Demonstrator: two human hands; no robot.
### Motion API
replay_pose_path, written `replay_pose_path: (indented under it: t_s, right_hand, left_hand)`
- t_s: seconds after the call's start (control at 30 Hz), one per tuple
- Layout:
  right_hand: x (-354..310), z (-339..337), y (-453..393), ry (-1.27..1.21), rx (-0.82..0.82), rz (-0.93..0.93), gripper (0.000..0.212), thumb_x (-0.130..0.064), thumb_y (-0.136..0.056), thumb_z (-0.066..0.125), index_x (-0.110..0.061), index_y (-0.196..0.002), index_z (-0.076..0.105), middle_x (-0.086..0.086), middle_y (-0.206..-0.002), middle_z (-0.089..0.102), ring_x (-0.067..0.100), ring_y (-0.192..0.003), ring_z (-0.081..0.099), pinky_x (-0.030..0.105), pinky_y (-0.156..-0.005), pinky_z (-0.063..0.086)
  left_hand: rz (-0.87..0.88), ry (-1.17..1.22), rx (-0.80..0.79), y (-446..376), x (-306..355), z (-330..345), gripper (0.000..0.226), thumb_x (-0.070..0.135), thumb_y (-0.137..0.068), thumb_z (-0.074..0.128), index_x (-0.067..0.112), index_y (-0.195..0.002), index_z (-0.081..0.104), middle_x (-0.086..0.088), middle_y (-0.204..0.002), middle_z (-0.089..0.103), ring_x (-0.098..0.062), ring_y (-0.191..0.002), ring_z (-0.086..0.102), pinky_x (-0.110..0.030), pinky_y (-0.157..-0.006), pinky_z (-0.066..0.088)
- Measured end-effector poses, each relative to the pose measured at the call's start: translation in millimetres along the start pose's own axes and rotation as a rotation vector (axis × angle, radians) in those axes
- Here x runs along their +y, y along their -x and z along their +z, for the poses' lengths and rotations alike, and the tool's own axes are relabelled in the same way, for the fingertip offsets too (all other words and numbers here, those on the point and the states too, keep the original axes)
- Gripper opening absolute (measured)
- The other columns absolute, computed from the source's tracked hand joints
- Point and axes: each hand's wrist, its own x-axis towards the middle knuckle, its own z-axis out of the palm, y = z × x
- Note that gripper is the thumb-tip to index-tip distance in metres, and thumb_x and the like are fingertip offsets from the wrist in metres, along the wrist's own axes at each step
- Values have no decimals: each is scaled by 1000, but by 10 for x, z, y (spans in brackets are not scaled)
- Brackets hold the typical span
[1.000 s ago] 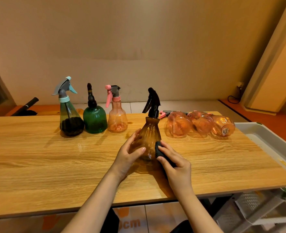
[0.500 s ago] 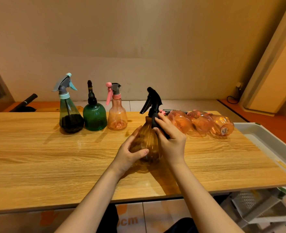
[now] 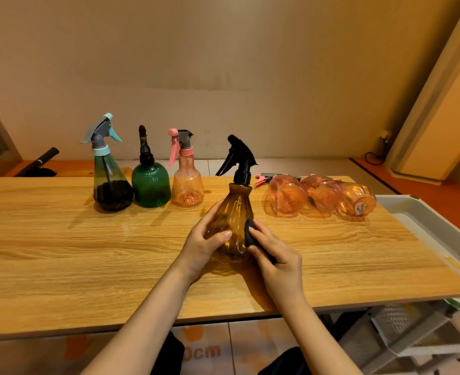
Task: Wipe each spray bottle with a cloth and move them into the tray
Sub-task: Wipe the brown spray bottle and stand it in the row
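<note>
Amber spray bottle (image 3: 233,220) stands upright on the wooden table (image 3: 61,253), near its front centre, black trigger head pointing left. Left hand (image 3: 204,244) wraps the bottle's left flank, thumb across the front; judged purpose: to steady the body against the wiping pressure. Right hand (image 3: 276,255) pinches a dark cloth (image 3: 251,235) and presses it to the lower right flank, so the bottle sits between the two hands, cloth in contact. Wiping of this bottle appears to be in hand.

Three bottles stand in a row at the rear left: a teal-capped bottle (image 3: 110,182), a green ribbed bottle (image 3: 150,185), a pink bottle (image 3: 187,182). Three orange bottles (image 3: 320,197) lie on their sides at the rear right, beside the white tray (image 3: 423,220), which adjoins the table's right edge, within reach for transfer.
</note>
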Motion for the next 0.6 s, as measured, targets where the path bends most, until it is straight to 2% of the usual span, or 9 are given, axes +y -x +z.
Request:
replay_pose_path:
  t_s: [0.2, 0.47, 0.6]
  right_hand:
    - [-17, -27, 17, -92, -64, 81, 41, -20, -79, 63, -9, -119, 59, -13, -124, 56, 7, -120, 52, 19, -101, 38]
    - [-41, -19, 46, -68, -108, 43, 40, -20, -80, 62, -9, -118, 59, -9, -126, 54, 5, -122, 50, 18, -102, 37]
    - [-17, -19, 60, -67, -69, 34, 39, -19, -79, 62, -8, -117, 60, -11, -124, 55, 5, -119, 52, 17, -100, 38]
  left_hand:
    - [-66, 156, 12, -16, 0, -27, 90, 35, -57, 74, 21, -140, 43, -11, -125, 61, -23, -108, 64, -31, -76, 55]
    - [-52, 246, 51, -31, 20, -59, 83, 36, -59, 70, 15, -137, 47, -10, -111, 68, -23, -99, 67, -32, -76, 57]
    - [-71, 251, 19, -16, 17, -62, 83, 35, -55, 76, 22, -133, 49, -9, -112, 68, -24, -101, 67, -34, -78, 57]
